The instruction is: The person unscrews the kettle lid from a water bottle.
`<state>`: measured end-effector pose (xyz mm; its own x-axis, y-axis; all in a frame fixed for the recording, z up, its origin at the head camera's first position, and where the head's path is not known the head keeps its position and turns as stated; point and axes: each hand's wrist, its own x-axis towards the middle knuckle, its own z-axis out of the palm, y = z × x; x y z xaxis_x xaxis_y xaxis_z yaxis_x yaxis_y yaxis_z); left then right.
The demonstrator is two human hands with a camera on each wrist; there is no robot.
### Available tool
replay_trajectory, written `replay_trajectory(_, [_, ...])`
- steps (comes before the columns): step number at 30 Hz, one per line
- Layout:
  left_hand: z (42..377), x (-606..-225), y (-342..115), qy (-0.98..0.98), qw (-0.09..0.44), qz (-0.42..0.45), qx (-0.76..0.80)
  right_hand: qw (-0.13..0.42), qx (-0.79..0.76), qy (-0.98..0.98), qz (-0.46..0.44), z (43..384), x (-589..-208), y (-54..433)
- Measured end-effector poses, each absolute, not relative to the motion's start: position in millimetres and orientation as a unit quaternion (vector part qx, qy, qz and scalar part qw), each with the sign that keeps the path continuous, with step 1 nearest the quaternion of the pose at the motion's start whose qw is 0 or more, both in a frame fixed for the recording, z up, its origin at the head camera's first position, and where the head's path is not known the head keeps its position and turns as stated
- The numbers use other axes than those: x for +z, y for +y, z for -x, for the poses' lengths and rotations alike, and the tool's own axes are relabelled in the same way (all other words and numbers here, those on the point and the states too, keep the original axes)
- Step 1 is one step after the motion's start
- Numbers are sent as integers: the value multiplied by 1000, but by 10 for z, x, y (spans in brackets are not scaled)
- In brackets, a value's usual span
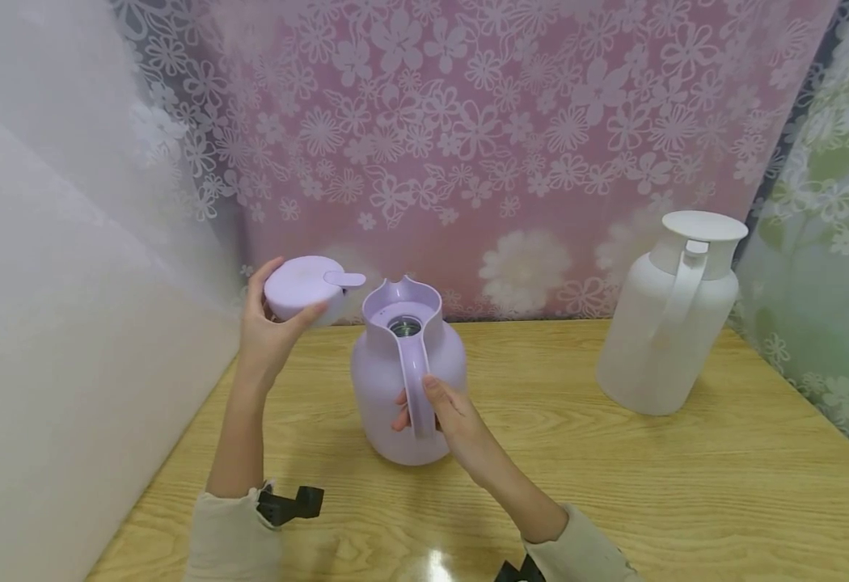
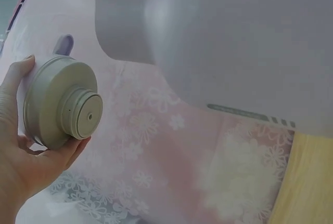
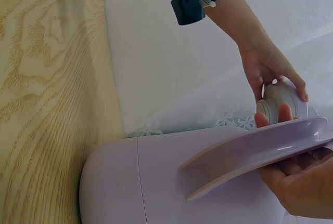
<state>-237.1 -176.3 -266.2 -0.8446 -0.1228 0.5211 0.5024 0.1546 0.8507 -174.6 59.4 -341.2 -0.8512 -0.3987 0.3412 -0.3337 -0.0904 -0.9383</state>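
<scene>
A purple thermos jug stands upright on the wooden table, its round mouth uncovered and the metal-lined opening showing. My right hand grips the jug's handle, fingers wrapped through it and thumb along its top. Up to the left of the jug's mouth, my left hand holds the purple lid by its rim, its flat tab pointing right. From the left wrist view, the underside of the lid shows a grey stepped plug with a small hole.
A white thermos jug with its lid on stands at the right of the wooden table. Behind the table hangs a pink flowered curtain. A pale wall sheet runs along the left side.
</scene>
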Motion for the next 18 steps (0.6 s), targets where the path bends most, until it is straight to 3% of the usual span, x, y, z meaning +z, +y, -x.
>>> replay_trajectory(18, [2367,-3094,-1956,-674,234,114,-692,27,-688,673,270,1744,-3403,588])
